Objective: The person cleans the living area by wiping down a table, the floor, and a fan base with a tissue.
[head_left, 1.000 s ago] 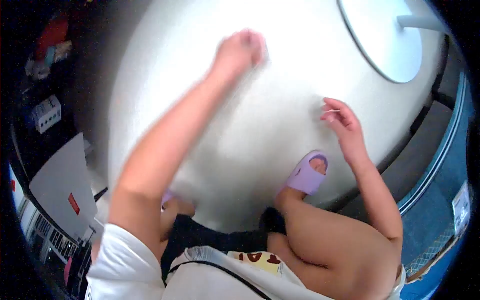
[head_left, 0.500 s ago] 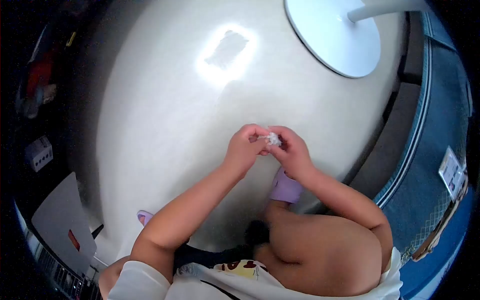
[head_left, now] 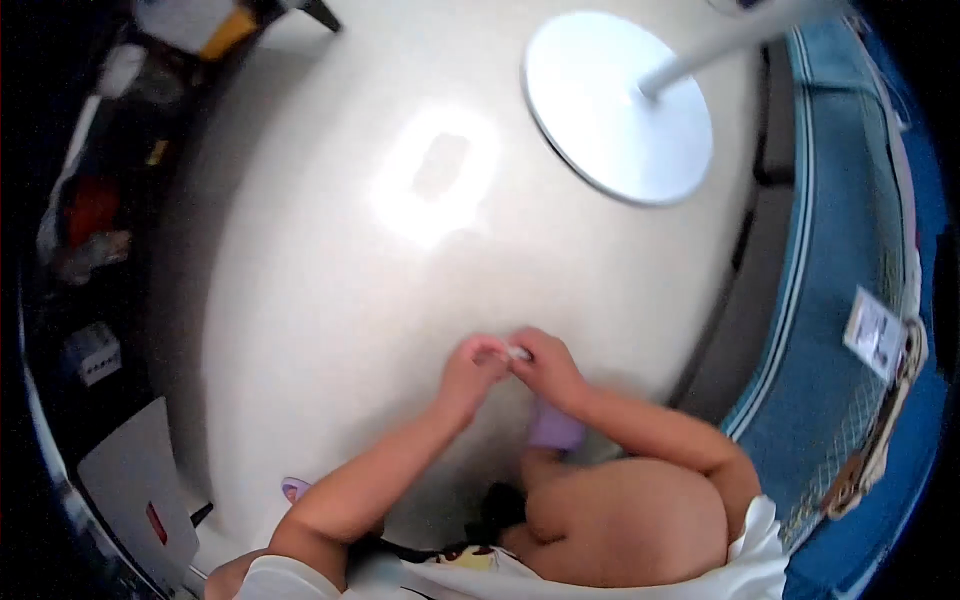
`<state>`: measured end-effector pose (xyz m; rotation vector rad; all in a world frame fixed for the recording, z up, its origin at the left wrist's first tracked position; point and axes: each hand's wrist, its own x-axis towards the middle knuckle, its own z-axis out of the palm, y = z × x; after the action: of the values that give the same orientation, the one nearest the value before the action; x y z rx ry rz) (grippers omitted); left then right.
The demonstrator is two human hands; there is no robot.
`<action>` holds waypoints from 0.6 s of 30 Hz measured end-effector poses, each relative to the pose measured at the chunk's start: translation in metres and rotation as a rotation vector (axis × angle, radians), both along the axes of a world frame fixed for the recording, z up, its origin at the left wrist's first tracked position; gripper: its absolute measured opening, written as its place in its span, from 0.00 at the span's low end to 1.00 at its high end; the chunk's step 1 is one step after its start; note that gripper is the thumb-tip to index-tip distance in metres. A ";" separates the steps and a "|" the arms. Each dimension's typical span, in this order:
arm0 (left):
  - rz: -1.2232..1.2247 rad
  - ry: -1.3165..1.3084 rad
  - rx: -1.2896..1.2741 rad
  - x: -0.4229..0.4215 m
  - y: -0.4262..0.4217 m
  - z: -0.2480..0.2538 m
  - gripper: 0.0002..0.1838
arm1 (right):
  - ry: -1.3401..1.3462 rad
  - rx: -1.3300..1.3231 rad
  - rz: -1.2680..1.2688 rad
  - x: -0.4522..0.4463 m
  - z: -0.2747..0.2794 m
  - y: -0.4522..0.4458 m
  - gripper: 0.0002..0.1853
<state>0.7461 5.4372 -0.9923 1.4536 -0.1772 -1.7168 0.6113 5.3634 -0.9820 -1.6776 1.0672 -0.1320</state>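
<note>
My two hands meet in front of my knees, over the pale floor. A small white crumpled thing [head_left: 518, 353] shows between them, perhaps tissue or thin plastic; its kind is too blurred to tell. My right hand [head_left: 548, 370] is closed around it and hides most of it. The fingers of my left hand [head_left: 475, 372] are curled, thumb toward the index finger, with the tips right beside the white thing. Whether they also pinch its edge is not clear.
A round white stand base [head_left: 610, 110] with a slanting pole is ahead on the right. Along the right runs a blue-green sofa [head_left: 850, 190], with a printed card [head_left: 875, 333] on it. To the left are a grey chair-like panel [head_left: 135, 480] and a small box [head_left: 97, 355] among dark clutter.
The view has tilted up, so my hands sit lower in it. Less of the white thing shows now, as my right hand has closed more over it.
</note>
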 end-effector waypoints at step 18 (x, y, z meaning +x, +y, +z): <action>-0.492 -0.493 0.017 0.120 0.057 0.020 0.16 | -0.236 0.577 -0.485 0.008 -0.011 -0.056 0.07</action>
<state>0.8657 5.4941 -0.9720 1.9401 -0.8452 -1.6903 0.6188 5.3069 -0.9934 -0.8490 1.1747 -0.2952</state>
